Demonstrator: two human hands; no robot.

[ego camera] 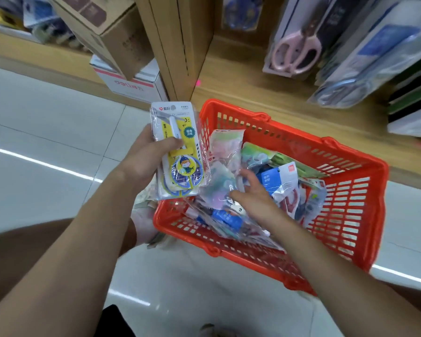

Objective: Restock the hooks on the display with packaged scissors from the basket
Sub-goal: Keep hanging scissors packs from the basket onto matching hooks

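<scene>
Holding yellow-carded, blue-handled scissors pack (184, 166).

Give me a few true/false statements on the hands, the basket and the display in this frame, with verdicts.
1. The left hand grips a yellow-and-white clear-wrapped pack of scissors. True.
2. The right hand is raised to the display. False: it reaches down among the packs in the red plastic mesh basket.
3. The basket is empty. False: it holds many clear-wrapped packs.
4. A pack of pink-handled scissors is on the display, up and to the right of the basket. True.
</scene>
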